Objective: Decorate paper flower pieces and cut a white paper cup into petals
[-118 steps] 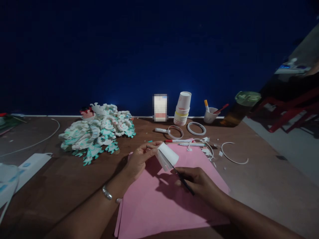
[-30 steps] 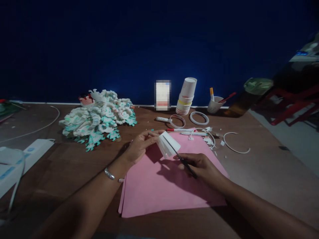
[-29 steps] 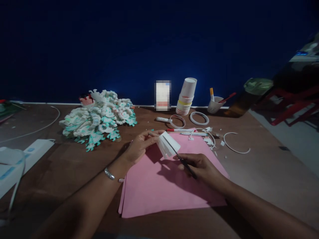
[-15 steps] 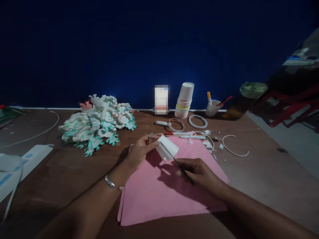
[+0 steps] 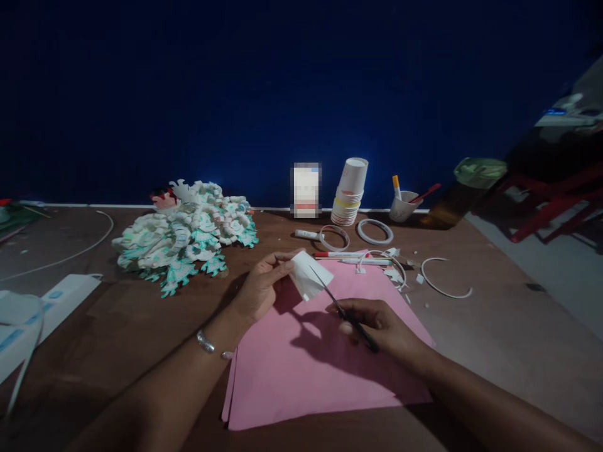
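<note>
My left hand [image 5: 264, 280] is closed on the edge of a white paper cup [image 5: 306, 274], held tilted above the pink sheets [image 5: 301, 370]. My right hand [image 5: 377, 323] grips dark-handled scissors [image 5: 360, 331], its fingers wrapped around the handles. The blades lie across the cup's pale side and point up and to the left. How far apart the blades are is hard to see. Shadows of both hands and the scissors fall on the pink paper.
A heap of white and green paper cutouts [image 5: 188, 235] lies left. Behind stand stacked paper cups [image 5: 351, 188] and a cup with pens [image 5: 404, 208]. Tape rolls [image 5: 375, 231], markers [image 5: 342, 255], cut rims [image 5: 445, 289] and scraps lie right. A power strip [image 5: 47, 320] sits at far left.
The scissors have backed away slightly to the right and down, and their blades now show across the cup. The cup has shifted a little left and turned.
</note>
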{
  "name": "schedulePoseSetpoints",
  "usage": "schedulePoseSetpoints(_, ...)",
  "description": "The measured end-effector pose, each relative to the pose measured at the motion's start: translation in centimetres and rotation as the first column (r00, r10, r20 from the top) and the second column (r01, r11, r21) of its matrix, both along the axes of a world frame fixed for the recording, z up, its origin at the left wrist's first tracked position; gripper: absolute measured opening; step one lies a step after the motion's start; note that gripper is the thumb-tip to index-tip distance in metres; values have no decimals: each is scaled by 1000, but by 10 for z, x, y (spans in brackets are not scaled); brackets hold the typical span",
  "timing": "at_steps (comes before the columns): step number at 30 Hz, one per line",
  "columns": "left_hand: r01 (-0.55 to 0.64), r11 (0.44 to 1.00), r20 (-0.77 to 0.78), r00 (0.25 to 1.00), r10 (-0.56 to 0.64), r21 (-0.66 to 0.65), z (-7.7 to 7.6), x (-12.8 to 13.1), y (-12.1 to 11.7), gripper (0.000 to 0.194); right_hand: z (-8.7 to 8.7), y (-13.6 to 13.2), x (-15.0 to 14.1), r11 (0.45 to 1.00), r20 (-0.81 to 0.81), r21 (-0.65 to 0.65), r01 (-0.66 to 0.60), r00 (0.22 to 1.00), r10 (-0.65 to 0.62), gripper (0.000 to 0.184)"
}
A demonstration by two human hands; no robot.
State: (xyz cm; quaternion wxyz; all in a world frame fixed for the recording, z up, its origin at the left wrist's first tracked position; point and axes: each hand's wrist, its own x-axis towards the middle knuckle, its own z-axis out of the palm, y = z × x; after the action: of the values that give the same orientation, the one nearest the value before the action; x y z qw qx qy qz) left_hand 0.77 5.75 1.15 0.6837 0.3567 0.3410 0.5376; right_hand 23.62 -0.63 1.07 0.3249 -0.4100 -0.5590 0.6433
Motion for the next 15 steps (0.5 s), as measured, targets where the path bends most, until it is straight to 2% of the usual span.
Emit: schedulePoseSetpoints(15, 19, 1000, -20, 1000, -19, 18, 1, -2, 0, 22, 5, -2, 0, 1000, 5, -13, -4, 1000, 4, 51)
